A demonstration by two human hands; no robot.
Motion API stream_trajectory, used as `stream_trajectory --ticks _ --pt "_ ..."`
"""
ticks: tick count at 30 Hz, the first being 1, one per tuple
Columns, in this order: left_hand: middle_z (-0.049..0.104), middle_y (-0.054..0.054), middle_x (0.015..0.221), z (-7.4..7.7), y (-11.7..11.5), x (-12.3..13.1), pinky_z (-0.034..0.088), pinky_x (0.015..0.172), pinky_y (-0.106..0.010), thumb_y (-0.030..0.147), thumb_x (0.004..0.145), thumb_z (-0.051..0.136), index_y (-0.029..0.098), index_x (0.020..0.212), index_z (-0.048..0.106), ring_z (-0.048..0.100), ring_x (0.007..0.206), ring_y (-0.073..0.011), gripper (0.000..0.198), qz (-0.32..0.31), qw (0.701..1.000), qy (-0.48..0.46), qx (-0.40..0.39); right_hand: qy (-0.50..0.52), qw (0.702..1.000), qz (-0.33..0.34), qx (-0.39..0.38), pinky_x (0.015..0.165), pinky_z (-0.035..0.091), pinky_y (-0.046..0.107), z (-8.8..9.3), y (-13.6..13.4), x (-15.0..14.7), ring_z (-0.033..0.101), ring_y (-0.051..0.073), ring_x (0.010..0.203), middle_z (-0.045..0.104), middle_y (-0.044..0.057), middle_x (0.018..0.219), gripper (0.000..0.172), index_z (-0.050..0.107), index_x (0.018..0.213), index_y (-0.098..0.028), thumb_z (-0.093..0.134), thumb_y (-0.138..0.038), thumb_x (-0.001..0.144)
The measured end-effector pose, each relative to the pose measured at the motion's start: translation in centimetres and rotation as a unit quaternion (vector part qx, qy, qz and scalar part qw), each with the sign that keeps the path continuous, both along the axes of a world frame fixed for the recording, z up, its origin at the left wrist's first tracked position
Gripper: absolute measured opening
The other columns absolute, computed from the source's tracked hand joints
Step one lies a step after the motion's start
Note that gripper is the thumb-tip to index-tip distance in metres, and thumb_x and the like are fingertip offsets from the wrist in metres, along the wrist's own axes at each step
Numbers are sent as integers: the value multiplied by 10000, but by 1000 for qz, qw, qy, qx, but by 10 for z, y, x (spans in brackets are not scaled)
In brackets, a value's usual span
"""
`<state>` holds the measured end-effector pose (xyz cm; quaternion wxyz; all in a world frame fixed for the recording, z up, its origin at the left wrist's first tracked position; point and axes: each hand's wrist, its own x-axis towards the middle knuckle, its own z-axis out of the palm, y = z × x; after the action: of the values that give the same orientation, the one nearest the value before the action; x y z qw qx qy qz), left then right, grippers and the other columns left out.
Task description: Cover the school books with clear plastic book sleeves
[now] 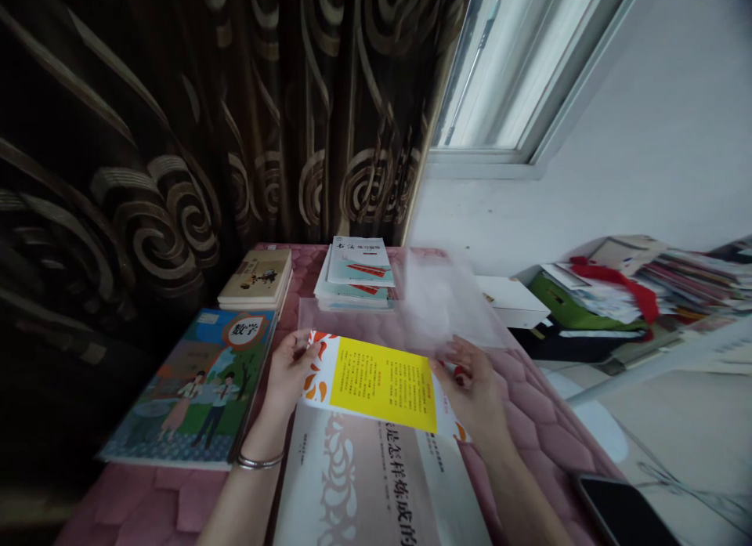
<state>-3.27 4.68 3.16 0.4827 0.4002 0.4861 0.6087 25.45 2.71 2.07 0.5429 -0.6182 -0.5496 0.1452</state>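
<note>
A book with a yellow and orange cover flap [381, 383] lies open in front of me on a pink quilted table [546, 428]. My left hand [289, 367] pinches the flap's left edge. My right hand [475, 389] grips the flap's right edge and a clear plastic sleeve [438, 305], which rises blurred above the book. The book's beige cover with large printed characters [370, 483] lies nearest me. A bangle sits on my left wrist.
A colourful textbook [197, 385] lies at the left, a small stack of books [257, 278] behind it, another stack [356, 273] at the table's far edge. A dark phone [623, 511] lies at lower right. A dark patterned curtain hangs behind. Piled papers and a green box [573, 305] stand right.
</note>
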Motion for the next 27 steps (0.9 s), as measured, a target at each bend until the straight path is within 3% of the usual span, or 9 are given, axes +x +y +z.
stream_trajectory --ticks 2,5,7,10,14,18,27 --pt "738 -29 814 0 0 0 541 641 -249 461 586 841 178 933 636 685 684 -152 492 6 1000 0 7 -172 983 -18 62 909 475 524 9 -7 -7 547 326 1151 560 145 1284 451 597 1211 -214 592 -455 830" --pt "735 -24 801 1 -1 0 534 642 -245 456 596 834 179 932 637 677 675 -145 478 6 1000 1 9 -363 925 76 87 1057 344 557 26 -22 -28 405 334 1316 474 98 1428 372 597 1259 -259 505 -374 918" --pt "730 -18 797 2 -2 0 528 626 -244 444 617 821 183 949 633 667 652 -139 463 -7 1000 -3 3 -433 885 147 84 1087 293 575 32 -30 -46 330 358 1369 426 79 1488 467 533 1351 -282 544 -417 905" --pt "726 -16 822 5 -4 -1 519 613 -240 406 652 792 190 998 635 662 653 -138 437 -26 1000 2 -4 -484 850 196 70 1098 232 621 33 -39 -67 303 389 1380 373 77 1533 630 434 1439 -296 601 -487 862" --pt "728 -15 843 9 -7 -2 517 630 -250 328 670 732 193 1027 652 675 680 -154 390 -35 999 5 -12 -495 845 197 40 1073 254 634 28 -47 -77 369 391 1333 417 77 1504 640 456 1419 -327 648 -491 831" --pt "754 -49 902 8 -7 -3 531 743 -303 290 698 686 193 1039 626 704 811 -199 360 -59 998 -23 5 -493 850 184 26 1041 295 637 24 -60 -83 435 400 1265 481 109 1441 689 494 1391 -308 716 -496 767" --pt "768 -75 916 11 -9 -3 529 799 -340 329 713 725 179 1034 612 708 853 -221 372 -69 997 1 32 -497 852 159 35 1027 284 677 12 -64 -93 420 444 1266 462 148 1448 647 506 1386 -249 688 -400 784"
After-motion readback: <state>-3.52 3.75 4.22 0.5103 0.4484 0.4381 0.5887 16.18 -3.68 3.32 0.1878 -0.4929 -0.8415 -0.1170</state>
